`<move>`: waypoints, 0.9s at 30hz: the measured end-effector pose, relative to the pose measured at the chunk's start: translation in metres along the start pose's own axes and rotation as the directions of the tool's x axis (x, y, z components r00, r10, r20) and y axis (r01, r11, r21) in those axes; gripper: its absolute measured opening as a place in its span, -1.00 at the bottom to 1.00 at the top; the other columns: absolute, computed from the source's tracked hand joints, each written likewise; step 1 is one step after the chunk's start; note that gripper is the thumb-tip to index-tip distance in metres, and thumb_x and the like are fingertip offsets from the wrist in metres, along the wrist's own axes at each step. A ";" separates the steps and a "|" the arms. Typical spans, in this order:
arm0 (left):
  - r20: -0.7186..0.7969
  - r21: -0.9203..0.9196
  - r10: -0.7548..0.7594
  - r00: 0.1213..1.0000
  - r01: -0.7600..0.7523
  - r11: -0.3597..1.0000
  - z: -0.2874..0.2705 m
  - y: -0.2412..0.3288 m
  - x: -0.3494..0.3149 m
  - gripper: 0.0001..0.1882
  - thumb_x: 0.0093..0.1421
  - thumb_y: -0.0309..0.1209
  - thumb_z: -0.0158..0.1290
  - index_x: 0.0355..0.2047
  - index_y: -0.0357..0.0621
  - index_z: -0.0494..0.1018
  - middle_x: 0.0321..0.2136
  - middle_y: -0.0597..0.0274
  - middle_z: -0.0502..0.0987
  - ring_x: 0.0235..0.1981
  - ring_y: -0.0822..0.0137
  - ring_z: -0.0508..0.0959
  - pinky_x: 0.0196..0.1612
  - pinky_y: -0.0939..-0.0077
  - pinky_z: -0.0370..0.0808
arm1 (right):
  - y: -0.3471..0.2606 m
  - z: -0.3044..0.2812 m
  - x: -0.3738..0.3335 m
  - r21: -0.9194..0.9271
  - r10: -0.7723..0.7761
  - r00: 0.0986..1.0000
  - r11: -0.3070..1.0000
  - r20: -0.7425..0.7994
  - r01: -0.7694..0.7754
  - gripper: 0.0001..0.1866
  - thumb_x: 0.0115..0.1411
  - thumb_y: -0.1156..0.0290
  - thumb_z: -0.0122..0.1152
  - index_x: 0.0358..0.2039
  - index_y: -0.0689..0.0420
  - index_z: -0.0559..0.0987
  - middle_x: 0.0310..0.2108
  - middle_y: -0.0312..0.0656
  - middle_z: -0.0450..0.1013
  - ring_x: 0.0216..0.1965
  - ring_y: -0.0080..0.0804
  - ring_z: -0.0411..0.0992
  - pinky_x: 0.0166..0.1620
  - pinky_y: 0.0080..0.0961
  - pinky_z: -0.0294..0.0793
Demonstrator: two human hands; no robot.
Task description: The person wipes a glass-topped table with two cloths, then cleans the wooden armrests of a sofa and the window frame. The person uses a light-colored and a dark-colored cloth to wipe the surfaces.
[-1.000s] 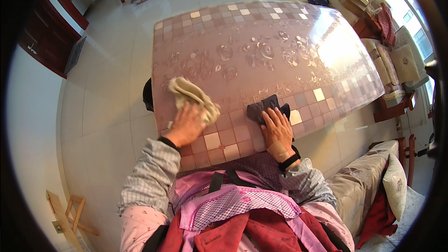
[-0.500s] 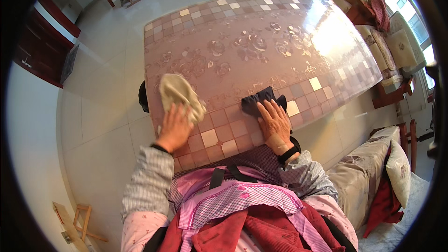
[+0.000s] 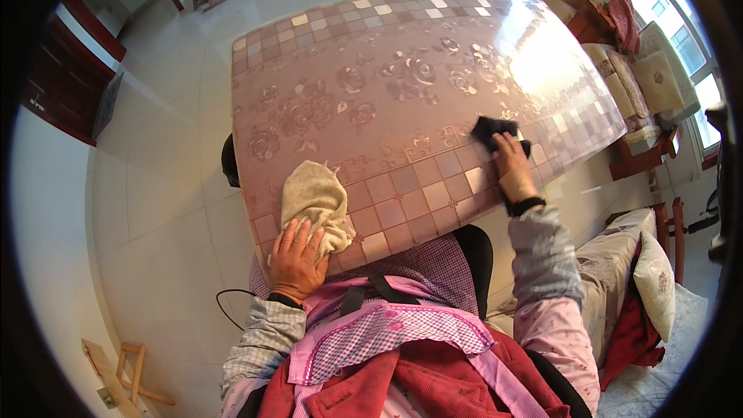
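L hand (image 3: 298, 262) lies flat w/ fingers a bit spread on the lower part of the beige cloth (image 3: 311, 195), which is rumpled at the nr L corner of the surface (image 3: 418, 128). R hand (image 3: 513, 169) is on the dark cloth (image 3: 486, 130), fingers extended & close tog, can't tell if gripping; that cloth sits by the nr edge, toward the R corner, well apart from the beige one

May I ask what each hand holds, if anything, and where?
Left hand rests on beige cloth, near end; right hand on dark cloth, near side; actual grasp cannot be told.
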State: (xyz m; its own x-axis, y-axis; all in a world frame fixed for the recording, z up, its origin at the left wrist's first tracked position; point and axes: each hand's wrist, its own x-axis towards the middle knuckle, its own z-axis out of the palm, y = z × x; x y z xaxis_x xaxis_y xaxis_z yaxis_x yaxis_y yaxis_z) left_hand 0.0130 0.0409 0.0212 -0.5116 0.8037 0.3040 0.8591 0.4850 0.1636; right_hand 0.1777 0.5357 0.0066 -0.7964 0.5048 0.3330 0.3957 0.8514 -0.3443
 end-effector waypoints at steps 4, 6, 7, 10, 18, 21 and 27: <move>-0.058 -0.008 0.011 0.998 -0.012 1.000 0.003 -0.001 -0.003 -0.46 0.15 -0.18 0.18 0.13 -0.07 0.50 0.18 0.02 0.47 0.25 -0.07 0.40 0.27 0.01 0.33 | -0.026 0.022 0.032 -0.054 0.080 0.985 0.996 0.152 -0.072 -0.48 0.26 0.41 0.12 0.26 0.05 0.40 0.28 0.06 0.29 0.35 0.15 0.18 0.40 -0.06 0.16; -0.073 -0.005 0.016 0.997 -0.016 1.000 0.003 -0.001 -0.002 -0.48 0.16 -0.18 0.17 0.12 -0.08 0.51 0.16 0.01 0.48 0.24 -0.07 0.41 0.26 0.01 0.34 | -0.093 0.033 0.026 0.074 -0.255 0.955 0.966 0.150 0.246 -0.46 0.21 0.42 0.15 0.24 0.06 0.42 0.27 0.04 0.29 0.35 0.14 0.17 0.36 -0.01 0.21; -0.079 -0.013 0.025 0.997 -0.026 1.000 0.003 -0.001 -0.002 -0.48 0.16 -0.17 0.16 0.11 -0.09 0.52 0.15 0.01 0.48 0.24 -0.07 0.41 0.26 0.02 0.34 | -0.128 0.038 0.017 0.097 -0.370 0.911 0.929 0.182 0.357 -0.44 0.18 0.43 0.17 0.23 0.08 0.42 0.28 0.03 0.29 0.34 0.14 0.19 0.34 0.06 0.22; -0.043 -0.024 0.002 0.999 -0.003 1.000 0.002 -0.002 -0.002 -0.50 0.19 -0.15 0.15 0.10 -0.08 0.52 0.13 0.02 0.50 0.24 -0.07 0.41 0.25 0.01 0.35 | -0.202 0.045 -0.019 0.232 -0.549 0.768 0.836 0.331 0.498 -0.45 0.21 0.45 0.15 0.25 -0.04 0.46 0.28 -0.03 0.34 0.39 0.01 0.20 0.35 0.08 0.21; -0.099 -0.012 0.035 0.994 -0.037 0.999 0.004 -0.005 -0.004 -0.52 0.20 -0.13 0.15 0.08 -0.06 0.53 0.12 0.02 0.50 0.20 -0.07 0.46 0.21 -0.04 0.39 | -0.005 0.023 0.072 -0.030 -0.042 0.992 0.999 0.119 0.046 -0.51 0.28 0.45 0.08 0.23 0.16 0.42 0.23 0.07 0.36 0.30 0.09 0.27 0.39 -0.13 0.22; -0.114 -0.012 0.018 0.993 -0.020 1.000 0.007 -0.005 -0.006 -0.52 0.19 -0.13 0.15 0.07 -0.06 0.53 0.13 0.02 0.50 0.21 -0.07 0.46 0.21 -0.04 0.39 | 0.024 0.049 0.110 -0.249 0.101 0.987 0.966 0.125 -0.067 -0.46 0.32 0.30 0.06 0.30 0.09 0.35 0.22 0.07 0.34 0.29 0.09 0.27 0.33 -0.08 0.28; -0.108 -0.002 0.003 0.994 -0.003 1.000 0.006 -0.003 -0.007 -0.53 0.19 -0.12 0.14 0.06 -0.02 0.56 0.12 0.05 0.52 0.21 -0.04 0.46 0.20 -0.03 0.41 | -0.098 0.107 0.122 -0.038 -0.277 0.959 0.959 0.058 0.280 -0.51 0.22 0.33 0.20 0.18 0.04 0.47 0.26 0.01 0.33 0.26 0.07 0.29 0.22 -0.02 0.39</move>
State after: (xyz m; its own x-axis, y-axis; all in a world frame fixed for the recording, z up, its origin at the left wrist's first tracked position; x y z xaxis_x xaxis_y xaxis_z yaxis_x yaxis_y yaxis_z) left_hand 0.0135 0.0359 0.0126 -0.5046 0.7632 0.4036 0.8606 0.4820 0.1647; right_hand -0.0071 0.4988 -0.0128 -0.9000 0.2398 0.3640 0.1744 0.9634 -0.2034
